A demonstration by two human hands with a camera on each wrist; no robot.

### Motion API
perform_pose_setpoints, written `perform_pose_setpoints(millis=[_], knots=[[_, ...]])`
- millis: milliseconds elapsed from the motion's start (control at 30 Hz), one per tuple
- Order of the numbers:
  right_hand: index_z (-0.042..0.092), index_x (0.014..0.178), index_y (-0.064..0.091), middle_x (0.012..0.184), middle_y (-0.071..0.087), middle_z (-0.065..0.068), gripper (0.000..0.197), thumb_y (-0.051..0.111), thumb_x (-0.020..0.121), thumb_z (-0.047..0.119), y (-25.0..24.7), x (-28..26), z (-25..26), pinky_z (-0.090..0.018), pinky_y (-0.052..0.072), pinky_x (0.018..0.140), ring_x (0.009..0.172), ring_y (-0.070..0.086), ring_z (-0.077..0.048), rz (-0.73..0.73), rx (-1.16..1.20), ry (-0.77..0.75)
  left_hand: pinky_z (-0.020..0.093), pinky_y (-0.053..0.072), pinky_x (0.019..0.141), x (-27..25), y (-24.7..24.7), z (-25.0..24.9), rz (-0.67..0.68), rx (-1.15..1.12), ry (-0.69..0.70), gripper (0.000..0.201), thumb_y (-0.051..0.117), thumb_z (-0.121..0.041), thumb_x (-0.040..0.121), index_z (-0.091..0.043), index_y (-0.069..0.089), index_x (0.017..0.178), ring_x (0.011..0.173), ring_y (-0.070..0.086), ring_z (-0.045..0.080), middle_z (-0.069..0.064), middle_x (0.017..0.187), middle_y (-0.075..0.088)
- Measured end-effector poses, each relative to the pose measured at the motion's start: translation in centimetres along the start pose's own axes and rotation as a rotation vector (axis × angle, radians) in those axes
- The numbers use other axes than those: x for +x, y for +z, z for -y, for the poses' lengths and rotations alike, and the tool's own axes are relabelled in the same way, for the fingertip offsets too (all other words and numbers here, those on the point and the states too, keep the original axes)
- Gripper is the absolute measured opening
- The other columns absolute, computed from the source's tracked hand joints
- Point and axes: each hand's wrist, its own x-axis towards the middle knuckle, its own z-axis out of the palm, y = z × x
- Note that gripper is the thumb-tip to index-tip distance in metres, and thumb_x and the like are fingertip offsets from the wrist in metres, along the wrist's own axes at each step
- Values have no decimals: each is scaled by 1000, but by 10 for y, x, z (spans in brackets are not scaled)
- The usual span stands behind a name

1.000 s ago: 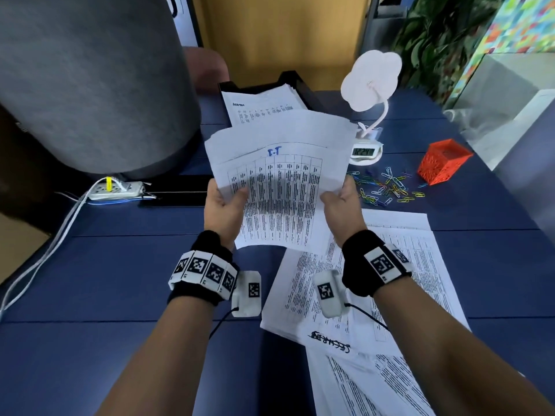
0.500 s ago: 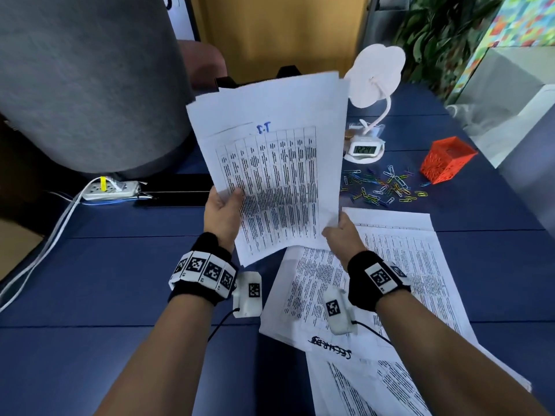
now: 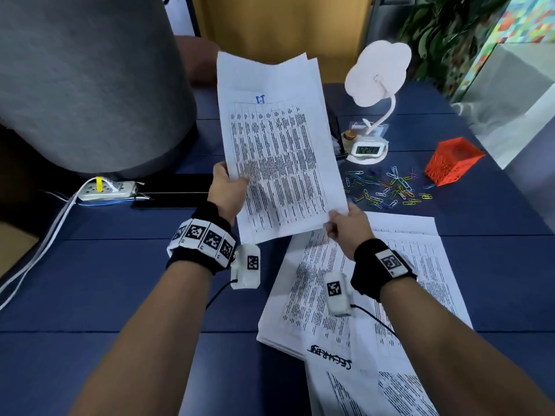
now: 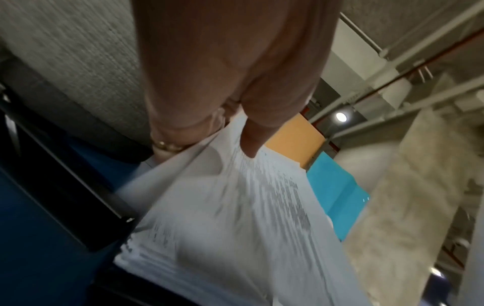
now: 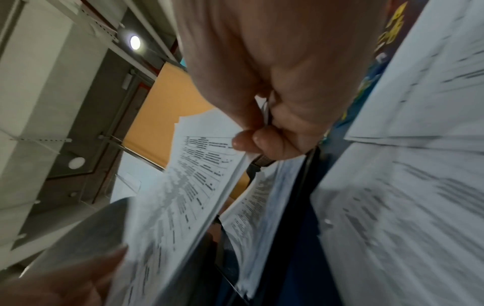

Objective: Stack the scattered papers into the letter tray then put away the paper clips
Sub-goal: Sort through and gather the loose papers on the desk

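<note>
Both hands hold a sheaf of printed papers (image 3: 279, 151) nearly upright above the blue table (image 3: 90, 280). My left hand (image 3: 228, 190) grips its left edge, thumb on the front. My right hand (image 3: 345, 223) pinches its lower right corner. The wrist views show the same sheaf (image 4: 235, 207) (image 5: 188, 186) clamped between thumb and fingers. More printed papers (image 3: 375, 295) lie scattered on the table under my right arm. The black letter tray (image 3: 335, 130) is almost wholly hidden behind the held sheaf. Coloured paper clips (image 3: 387, 187) lie loose beside an orange mesh box (image 3: 453, 160).
A white cloud-shaped lamp with a small clock (image 3: 369, 148) stands at the back. A power strip with white cables (image 3: 105, 190) lies at the left, below a large grey rounded object (image 3: 90, 85). Plants and a white block stand at the far right.
The sheaf has been lifted and tipped more upright, now covering the letter tray. My right hand slid down to the lower right corner; my left hand stays on the left edge.
</note>
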Motion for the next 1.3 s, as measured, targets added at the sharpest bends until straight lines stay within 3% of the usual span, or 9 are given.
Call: perform_pose_setpoints(millis=[100,233,367,567,767,867,967,1133,1300], knots=[[12,86,49,67,50,-9,18,44,96,-1,6,10,18,-20,40,41,41,46,-8,-5,48,-11,35,51,91,-3,3,8,52,85,-16,54,55,-8,92,-16,30,140,102,60,20,3,117,60],[12,84,47,65,50,-9,19,42,95,-3,14,25,40,-22,36,43,45,44,-10,-18,106,-16,30,55,70,-4,5,19,121,112,-43,65,55,-7,92,-19,20,146,87,64,17,6,121,58],[12,81,46,65,48,-8,25,36,92,-8,24,44,62,-20,35,41,41,42,-8,-24,126,-33,40,55,85,1,1,26,54,100,-10,69,58,-11,91,-19,19,147,89,64,19,6,120,57],[11,76,39,60,46,-8,26,36,88,-11,38,63,91,-19,32,39,38,45,-9,-57,111,-86,32,43,95,-2,-6,58,98,380,-69,70,65,-20,88,-12,25,145,118,51,25,9,130,51],[7,137,30,66,51,-11,51,35,89,-10,55,74,106,-16,40,38,36,55,-7,-92,138,-64,38,35,108,-3,-8,90,320,851,-204,86,71,-36,82,-10,23,148,133,36,34,19,147,33],[2,95,43,60,51,-13,16,36,89,-11,60,79,111,-18,42,38,35,57,-10,-101,116,-112,38,32,111,-6,-7,96,412,1032,-255,97,75,-45,76,-10,21,148,137,31,35,19,149,28],[9,73,37,56,51,-13,24,42,87,-9,60,89,113,-21,44,39,39,57,-15,-168,70,-135,48,25,114,-10,-5,109,470,1167,-272,113,80,-51,66,-15,14,151,144,12,34,13,157,10],[5,94,45,70,54,-15,15,48,88,-8,62,97,114,-31,56,50,51,61,-19,-209,74,-167,59,23,111,-15,-2,113,452,1201,-277,118,82,-48,63,-20,9,152,146,1,31,7,159,-1],[6,110,44,85,57,-18,24,41,90,-8,55,92,109,-27,54,53,58,65,-19,-232,150,-159,59,25,110,-15,-4,115,439,1195,-264,117,83,-48,62,-20,13,150,146,2,30,6,159,2]])
